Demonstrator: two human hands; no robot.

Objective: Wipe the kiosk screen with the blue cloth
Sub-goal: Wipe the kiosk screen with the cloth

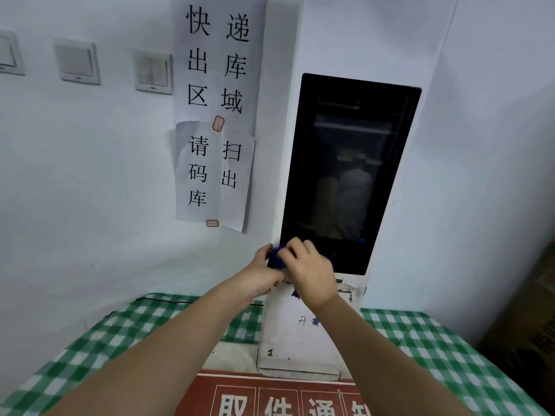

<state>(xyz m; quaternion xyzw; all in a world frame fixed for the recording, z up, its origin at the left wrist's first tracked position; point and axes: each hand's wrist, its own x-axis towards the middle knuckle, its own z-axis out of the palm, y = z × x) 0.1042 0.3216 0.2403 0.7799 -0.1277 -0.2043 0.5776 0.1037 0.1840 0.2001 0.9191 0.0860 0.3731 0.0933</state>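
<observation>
The kiosk screen is a tall black panel set in a white stand, dark and reflective. A small dark blue cloth is bunched up just at the screen's lower left corner. My left hand grips the cloth from the left and below. My right hand covers it from the right, fingers curled onto it, overlapping the bottom left of the screen. Most of the cloth is hidden between the two hands.
The white kiosk base stands on a table with a green checked cloth. A red sign lies at the front. Paper notices and light switches are on the wall at left.
</observation>
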